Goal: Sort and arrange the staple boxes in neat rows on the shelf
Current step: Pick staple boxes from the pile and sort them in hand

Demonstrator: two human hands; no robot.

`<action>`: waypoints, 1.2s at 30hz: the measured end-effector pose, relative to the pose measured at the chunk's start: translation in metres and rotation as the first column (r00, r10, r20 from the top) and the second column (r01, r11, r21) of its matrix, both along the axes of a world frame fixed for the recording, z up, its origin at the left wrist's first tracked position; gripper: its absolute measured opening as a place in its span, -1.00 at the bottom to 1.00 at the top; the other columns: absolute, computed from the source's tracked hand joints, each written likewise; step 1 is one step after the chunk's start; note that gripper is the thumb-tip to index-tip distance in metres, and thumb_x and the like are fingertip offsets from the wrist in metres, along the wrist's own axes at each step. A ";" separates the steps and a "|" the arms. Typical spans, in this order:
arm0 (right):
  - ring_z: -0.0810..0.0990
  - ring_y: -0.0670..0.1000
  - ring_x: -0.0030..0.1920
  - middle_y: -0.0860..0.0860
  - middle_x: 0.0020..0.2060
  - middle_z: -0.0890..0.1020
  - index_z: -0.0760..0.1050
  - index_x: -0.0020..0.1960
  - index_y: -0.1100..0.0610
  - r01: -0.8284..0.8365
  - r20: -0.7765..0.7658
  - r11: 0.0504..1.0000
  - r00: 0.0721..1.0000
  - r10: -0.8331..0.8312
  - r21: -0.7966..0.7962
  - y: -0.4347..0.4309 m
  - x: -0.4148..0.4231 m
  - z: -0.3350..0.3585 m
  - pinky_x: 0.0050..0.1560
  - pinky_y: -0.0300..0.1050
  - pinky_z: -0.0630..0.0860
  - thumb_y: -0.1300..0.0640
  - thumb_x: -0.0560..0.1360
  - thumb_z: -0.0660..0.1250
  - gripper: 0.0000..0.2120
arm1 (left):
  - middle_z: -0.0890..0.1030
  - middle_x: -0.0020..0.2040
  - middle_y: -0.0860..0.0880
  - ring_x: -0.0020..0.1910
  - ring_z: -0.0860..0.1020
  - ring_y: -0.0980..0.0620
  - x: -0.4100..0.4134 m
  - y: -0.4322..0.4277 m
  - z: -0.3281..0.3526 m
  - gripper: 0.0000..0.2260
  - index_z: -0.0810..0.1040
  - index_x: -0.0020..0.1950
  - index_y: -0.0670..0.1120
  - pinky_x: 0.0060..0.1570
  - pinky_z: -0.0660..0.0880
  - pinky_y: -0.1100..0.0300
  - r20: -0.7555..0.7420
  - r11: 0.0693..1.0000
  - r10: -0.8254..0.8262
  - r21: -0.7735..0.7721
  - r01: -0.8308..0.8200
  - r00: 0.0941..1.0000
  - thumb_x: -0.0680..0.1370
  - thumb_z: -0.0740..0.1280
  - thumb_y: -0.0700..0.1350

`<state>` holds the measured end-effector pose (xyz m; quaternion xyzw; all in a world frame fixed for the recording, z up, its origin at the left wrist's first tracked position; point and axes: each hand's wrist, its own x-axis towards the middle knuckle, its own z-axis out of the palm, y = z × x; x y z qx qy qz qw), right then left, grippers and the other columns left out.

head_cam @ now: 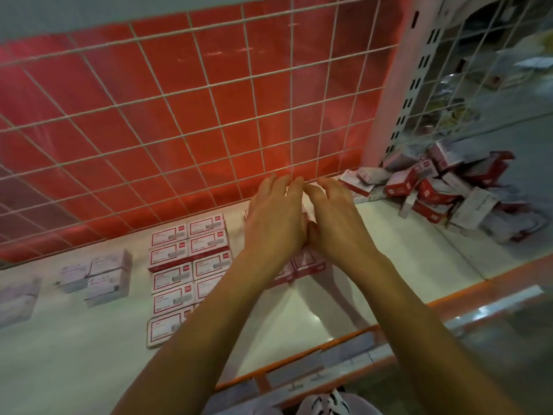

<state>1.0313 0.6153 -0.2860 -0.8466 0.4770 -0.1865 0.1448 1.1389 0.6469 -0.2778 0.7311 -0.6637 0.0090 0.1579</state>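
Clearly we are partway through the sorting, and the one head view shows it well enough. Our left hand (273,218) and right hand (336,220) lie side by side toward the back of the shelf (404,253), near the foot of the wire grid (179,115). Their fingers are fairly straight and laid over a short column of boxes (308,262) — neither hand curls round anything we can see, though the palms hide what is beneath. At about eight o'clock from the hands sits the neat block (187,265), red-and-white staple boxes in two tidy columns with edges touching. Further out, at nine o'clock, a few pale boxes (103,274) stand stacked apart from the rest. At two o'clock, in the far corner, the unsorted heap (443,190) lies tumbled, boxes tilted on one another. We judge the step in hand to be squaring up a new column beside the neat block. The next move — so we reckon — calls for a reach to the heap, one box pinched by its sides, turned label-up and set flush against the last.
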 end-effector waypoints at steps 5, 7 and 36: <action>0.21 0.14 0.40 0.12 0.40 0.31 0.30 0.43 0.11 0.114 0.004 0.993 0.993 -0.114 -0.016 -0.023 -0.052 -0.009 0.37 -0.08 0.16 0.23 0.48 0.30 -0.46 | 0.31 0.45 -0.06 0.45 0.20 -0.09 -0.043 -0.027 -0.007 -0.46 0.26 0.48 -0.05 0.42 0.20 0.00 -0.028 0.997 -0.075 0.010 0.075 0.997 0.52 0.33 -0.10; 0.26 0.14 0.35 0.11 0.35 0.36 0.34 0.40 0.11 0.160 0.013 0.987 0.987 -0.159 -0.014 -0.031 -0.072 -0.012 0.32 -0.10 0.20 0.24 0.47 0.31 -0.49 | 0.34 0.43 -0.05 0.41 0.24 -0.07 -0.060 -0.036 -0.011 -0.48 0.28 0.47 -0.03 0.38 0.24 0.05 -0.057 0.996 -0.091 0.004 0.091 0.994 0.53 0.33 -0.08; 0.35 0.13 0.18 0.06 0.25 0.40 0.33 0.34 0.11 0.279 -0.319 0.953 0.898 -0.301 -0.115 -0.114 -0.168 -0.024 -0.14 -0.09 0.38 0.11 0.54 0.28 -0.61 | 0.48 0.20 -0.08 0.05 0.53 -0.15 -0.152 -0.136 -0.065 -0.68 0.38 0.35 0.09 -0.14 0.50 0.04 -0.055 0.970 -0.243 -0.018 0.243 0.968 0.60 0.22 -0.04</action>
